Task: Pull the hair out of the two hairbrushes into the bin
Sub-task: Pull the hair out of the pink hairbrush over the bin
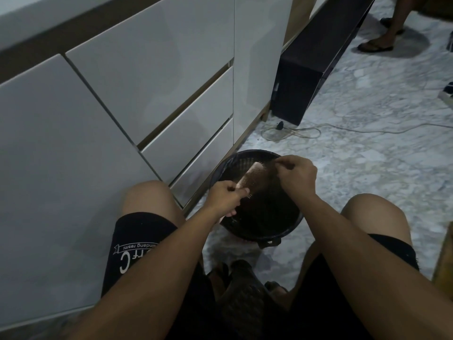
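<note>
Fingers of the left hand (226, 192) curl round the near end of a pale hairbrush (247, 179); the right hand (295, 174) pinches a tuft of hair (272, 168) at its bristles. The brush hangs over the round black bin (259, 229), long axis running from the left hand up and away, far end toward the cabinets. The bin stands on a pale marbled floor (367, 168) beside glossy white drawer fronts (171, 94). Farther off lie a thin cable (306, 133) and someone's sandalled foot (375, 46).
</note>
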